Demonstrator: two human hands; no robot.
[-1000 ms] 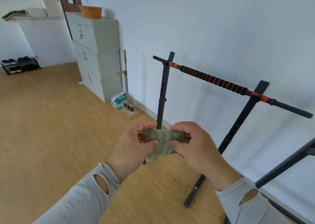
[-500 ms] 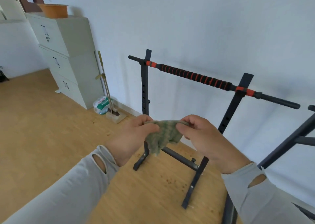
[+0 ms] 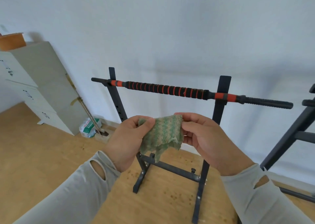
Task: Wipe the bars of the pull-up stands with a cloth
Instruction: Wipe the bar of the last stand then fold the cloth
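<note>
Two hands hold one green cloth point(image 3: 161, 133) mid-frame, in front of and below the bar point(image 3: 170, 91) of the pull-up stand point(image 3: 220, 111); cloth not touching the bar. Left hand point(image 3: 127, 141) pinches the cloth's upper left corner, thumb over fabric, fingers curled shut on it. Right hand point(image 3: 207, 138) pinches the upper right corner, thumb and forefinger closed on the edge. Cloth hangs between them, ragged lower edge drooping, green-and-beige striped weave. Both arms in grey sleeves with thumb-hole slits.

Bar runs roughly level, tilting slightly down to the right, black foam grip with red spiral bands, red collars near each upright, bare black ends sticking out past both posts. Two black uprights with adjustment holes, joined low by a crossbrace, feet on the wooden floor point(image 3: 42, 155). Brown specks on the floor around the base.

Second black stand point(image 3: 289, 138) partly in frame at right edge. White wall point(image 3: 170, 27) behind. Grey cabinet point(image 3: 46, 87) at left with an orange basin point(image 3: 12, 41) on top. Broom handle point(image 3: 85, 107) leans beside the cabinet, green-and-white bag point(image 3: 89, 127) at its foot.
</note>
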